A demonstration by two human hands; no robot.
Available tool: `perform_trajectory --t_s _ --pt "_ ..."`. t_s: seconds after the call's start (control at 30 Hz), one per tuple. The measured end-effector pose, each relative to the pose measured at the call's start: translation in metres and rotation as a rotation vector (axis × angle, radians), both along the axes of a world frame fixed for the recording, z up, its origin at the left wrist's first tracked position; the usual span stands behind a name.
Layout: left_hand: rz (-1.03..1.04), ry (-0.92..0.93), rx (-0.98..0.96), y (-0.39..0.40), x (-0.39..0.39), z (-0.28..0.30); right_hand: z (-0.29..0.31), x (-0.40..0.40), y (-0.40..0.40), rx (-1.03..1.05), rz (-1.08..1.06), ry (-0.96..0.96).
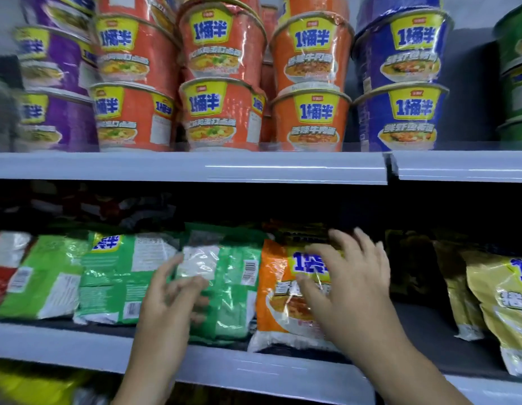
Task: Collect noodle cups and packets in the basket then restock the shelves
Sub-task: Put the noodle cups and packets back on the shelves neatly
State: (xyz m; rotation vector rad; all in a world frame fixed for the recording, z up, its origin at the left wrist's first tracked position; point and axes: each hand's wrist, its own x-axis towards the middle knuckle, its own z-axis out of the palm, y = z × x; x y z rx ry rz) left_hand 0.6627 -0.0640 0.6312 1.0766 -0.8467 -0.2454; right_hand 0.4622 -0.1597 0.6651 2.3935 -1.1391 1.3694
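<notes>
Both hands are at the lower shelf (253, 372), among the noodle packets. The right hand (347, 285) lies spread over the front of the orange packet (280, 305), fingers splayed and reaching over its top edge at about 12 o'clock; whether the fingertips hook behind the packet I cannot tell. The left hand (169, 296), at 9 o'clock from the right, is loosely open with fingers slightly bent against the green packet (224, 287) beside the orange one; it touches the wrapper and does not seem to clamp it.

More green packets (113, 276) lean in a row toward 9 o'clock, a red and white one (5, 264) at the far edge, and yellow packets (505, 302) stand at 3 o'clock, with a dark gap between them and the orange packet. On the upper shelf (189, 166), at 12 o'clock, noodle cups (221, 112) are stacked 2 high: purple, orange, blue, then green at the far right.

No basket is in view, so how much it holds cannot be judged. The cup shelf looks full and the packet row nearly so, which suggests the restocking stage, with the orange packet being seated or straightened. The gap at 3 o'clock looks like room still to fill.
</notes>
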Motion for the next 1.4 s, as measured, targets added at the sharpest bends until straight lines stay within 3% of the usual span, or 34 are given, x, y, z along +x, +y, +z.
perform_trajectory --t_s 0.07,0.17,0.23,0.3,0.37,0.43,0.57,0.63,0.7,0.8,0.97,1.13,1.27,1.4 --pt "-0.12 0.062 0.091 0.003 0.017 -0.009 0.003 0.006 0.0 0.091 -0.087 0.064" --pt "-0.186 -0.113 0.188 0.007 0.029 -0.019 -0.009 0.005 -0.004 0.339 -0.268 0.144" --pt "-0.213 -0.238 0.216 0.011 0.032 -0.02 -0.024 0.0 -0.006 0.469 -0.208 -0.002" --pt "-0.089 -0.395 0.256 0.01 0.036 -0.02 -0.035 -0.001 -0.007 0.509 -0.052 -0.19" --pt "0.128 -0.669 0.36 0.007 0.038 -0.017 -0.04 0.0 -0.007 0.473 -0.02 -0.24" --pt "0.221 -0.809 0.431 0.003 0.039 -0.015 -0.043 0.0 -0.009 0.451 -0.033 -0.272" --pt "0.276 -0.888 0.446 -0.008 0.04 -0.025 -0.048 0.0 -0.01 0.294 -0.269 -0.16" --pt "0.294 -0.904 0.435 -0.01 0.039 -0.032 -0.045 0.009 0.0 0.068 -0.231 -0.169" --pt "0.312 -0.895 0.422 -0.011 0.038 -0.036 -0.034 0.03 0.021 0.01 -0.093 -0.12" --pt "0.272 -0.813 0.412 -0.007 0.033 -0.036 -0.019 0.07 0.044 0.203 0.002 0.07" --pt "0.094 -0.601 0.329 0.008 0.026 -0.025 -0.006 0.107 0.038 0.288 -0.164 0.127" --pt "-0.143 -0.182 0.158 0.022 0.026 -0.022 -0.005 0.102 0.039 0.23 0.05 -0.153" --pt "-0.349 0.132 0.051 0.021 0.028 -0.016 -0.013 0.109 0.054 0.411 0.417 -0.429" --pt "-0.513 0.468 -0.04 0.021 0.036 -0.001 -0.029 0.122 0.071 0.09 0.425 -0.258"
